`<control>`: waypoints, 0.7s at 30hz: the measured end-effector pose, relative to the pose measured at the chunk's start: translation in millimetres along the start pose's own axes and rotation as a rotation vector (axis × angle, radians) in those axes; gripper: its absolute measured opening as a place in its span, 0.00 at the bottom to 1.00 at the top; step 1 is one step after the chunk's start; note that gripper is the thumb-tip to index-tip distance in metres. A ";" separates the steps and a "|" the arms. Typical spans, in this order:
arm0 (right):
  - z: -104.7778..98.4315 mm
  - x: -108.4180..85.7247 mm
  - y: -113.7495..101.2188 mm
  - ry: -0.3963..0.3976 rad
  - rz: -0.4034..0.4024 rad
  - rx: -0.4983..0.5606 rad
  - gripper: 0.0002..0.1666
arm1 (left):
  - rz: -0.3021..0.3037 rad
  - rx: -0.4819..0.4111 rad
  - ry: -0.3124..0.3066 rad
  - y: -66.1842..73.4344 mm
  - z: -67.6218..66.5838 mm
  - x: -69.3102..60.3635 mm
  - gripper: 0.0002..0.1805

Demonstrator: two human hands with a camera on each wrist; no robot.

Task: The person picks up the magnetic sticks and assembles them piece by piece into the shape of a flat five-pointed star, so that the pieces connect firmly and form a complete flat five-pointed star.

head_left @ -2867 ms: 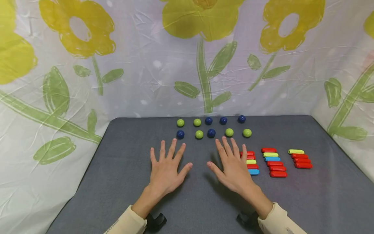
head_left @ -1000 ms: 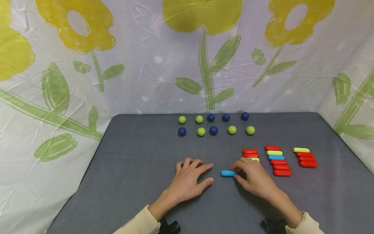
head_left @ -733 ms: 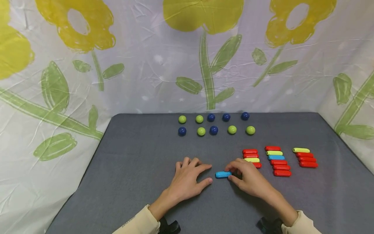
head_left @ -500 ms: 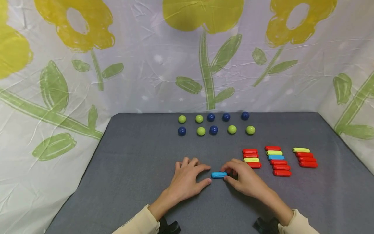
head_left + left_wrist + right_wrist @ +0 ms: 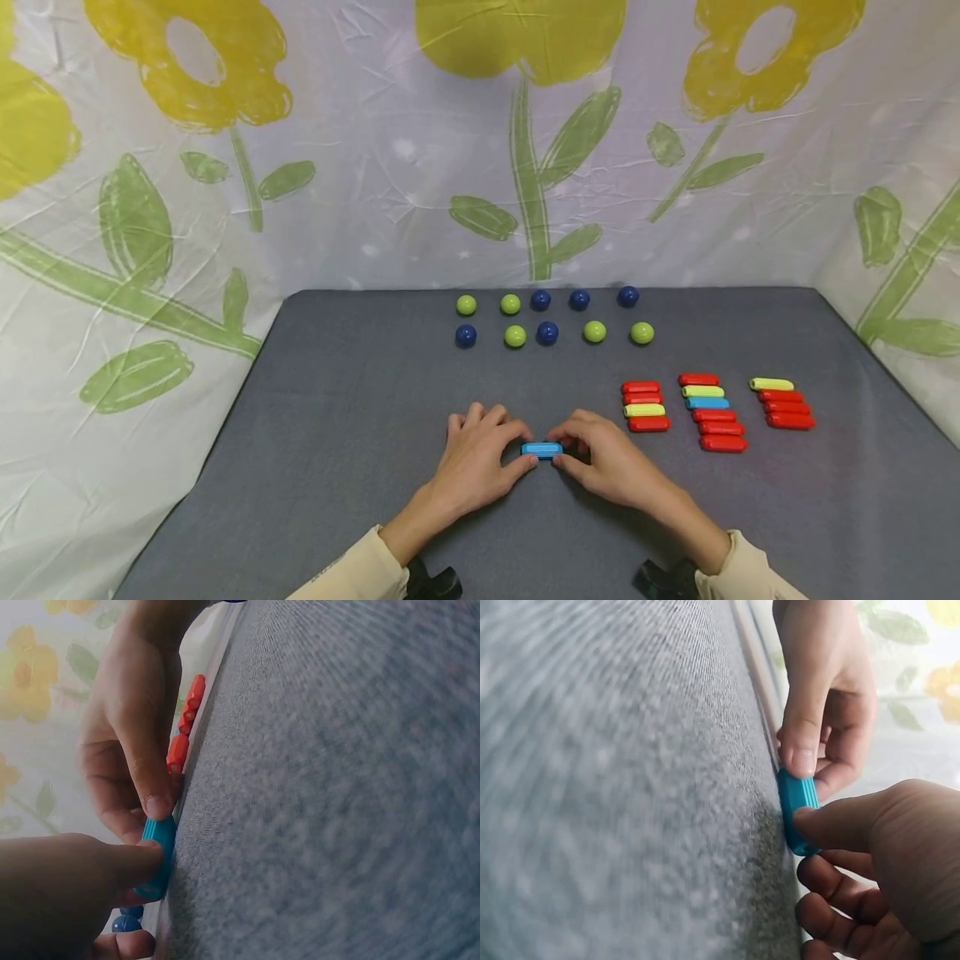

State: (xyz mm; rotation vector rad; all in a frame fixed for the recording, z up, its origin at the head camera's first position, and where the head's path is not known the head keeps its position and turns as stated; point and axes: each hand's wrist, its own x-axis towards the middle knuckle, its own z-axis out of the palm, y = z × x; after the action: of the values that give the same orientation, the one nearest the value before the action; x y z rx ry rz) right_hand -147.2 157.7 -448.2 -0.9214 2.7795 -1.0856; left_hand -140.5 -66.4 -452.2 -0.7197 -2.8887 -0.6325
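A short ribbed blue stick point(image 5: 542, 450) lies crosswise on the grey table between the two hands. The left hand point(image 5: 480, 458) pinches its left end between thumb and forefinger, the other fingers spread. At its right end the right hand point(image 5: 611, 458) pinches it the same way. Both wrist views show the blue stick point(image 5: 157, 859) with a thumb on it from each side; in the right wrist view the stick point(image 5: 799, 810) stands close against the cloth surface.
Right of the hands lie three columns of sticks: one topped by a red stick point(image 5: 641, 387), a middle one with a blue stick point(image 5: 707, 403), and one with a yellow stick point(image 5: 771, 384). Behind are two rows of green balls point(image 5: 515, 336) and blue balls point(image 5: 547, 333). A flowered curtain point(image 5: 360, 208) surrounds the table.
The right hand has taken the blue stick from the bottom of the nearest column and brought it left. The left hand, earlier flat and spread, now grips its other end.
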 end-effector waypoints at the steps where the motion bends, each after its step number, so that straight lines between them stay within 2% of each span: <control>1: 0.6 0.3 -0.4 0.004 -0.003 -0.002 0.10 | 0.001 0.000 0.003 -0.3 0.4 0.0 0.11; 12: 8.1 4.0 -1.3 0.029 -0.008 -0.013 0.09 | -0.004 0.004 0.010 -2.1 -0.5 -2.1 0.10; 21: 9.9 9.9 -2.6 0.036 -0.010 -0.072 0.09 | -0.008 0.010 0.033 -3.8 -2.1 0.8 0.09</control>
State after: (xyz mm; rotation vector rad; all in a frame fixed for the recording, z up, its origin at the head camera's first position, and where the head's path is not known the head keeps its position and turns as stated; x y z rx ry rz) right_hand -151.8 144.8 -452.2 -0.9333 2.8635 -1.0204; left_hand -142.9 -70.0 -451.6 -0.6901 -2.8638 -0.6247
